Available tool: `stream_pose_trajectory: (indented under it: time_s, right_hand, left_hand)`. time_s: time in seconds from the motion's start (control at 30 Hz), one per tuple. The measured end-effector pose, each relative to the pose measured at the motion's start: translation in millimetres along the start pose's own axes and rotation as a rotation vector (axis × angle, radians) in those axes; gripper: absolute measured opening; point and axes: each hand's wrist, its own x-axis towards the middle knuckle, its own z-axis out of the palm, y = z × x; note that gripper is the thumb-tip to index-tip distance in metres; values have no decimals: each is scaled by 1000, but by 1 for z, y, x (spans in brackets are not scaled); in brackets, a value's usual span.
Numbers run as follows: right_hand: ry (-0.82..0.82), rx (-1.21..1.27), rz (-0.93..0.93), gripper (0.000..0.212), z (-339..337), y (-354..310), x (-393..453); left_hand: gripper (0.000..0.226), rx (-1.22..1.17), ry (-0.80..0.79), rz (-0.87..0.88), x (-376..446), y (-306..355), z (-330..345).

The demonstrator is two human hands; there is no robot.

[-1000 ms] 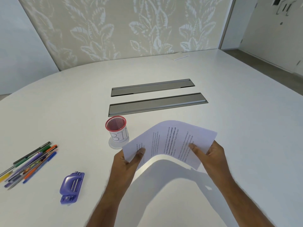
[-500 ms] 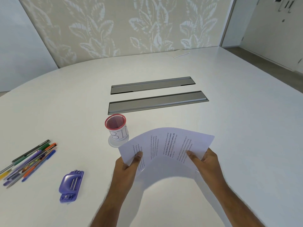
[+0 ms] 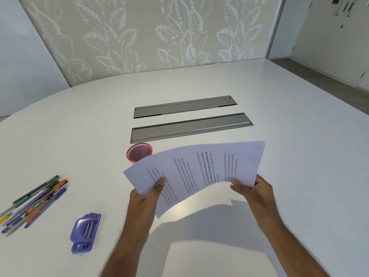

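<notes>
Printed sheet [image 3: 201, 170] held above the white surface [image 3: 289, 136]
Left hand [image 3: 146, 196] and right hand [image 3: 255, 190] pinch opposite edges; the sheet arches between them, beside the red mesh cup [image 3: 139, 151]

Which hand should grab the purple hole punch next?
Left, probably. The purple hole punch lies left of the left hand; the right hand would have to cross the body. Both hold the paper now.

Bare surface [image 3: 299, 156] at right lies open; red mesh cup [image 3: 139, 152], pens [image 3: 34, 202], hole punch [image 3: 84, 232] crowd the left.
</notes>
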Motion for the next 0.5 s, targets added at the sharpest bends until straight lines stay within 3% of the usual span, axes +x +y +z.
stream_pose_trajectory:
  time_s: [0.13, 0.3, 0.5]
  right_hand:
    - [-3, 211, 46, 43, 7, -1, 5]
    - [-90, 371, 61, 50, 31, -16, 5]
    - [-43, 391, 109, 47, 50, -23, 1]
  left_hand:
    - [34, -136, -44, 41, 2, 7, 4]
    - [36, -248, -136, 64, 1, 12, 14]
    - [38, -255, -145, -16, -2, 0, 17]
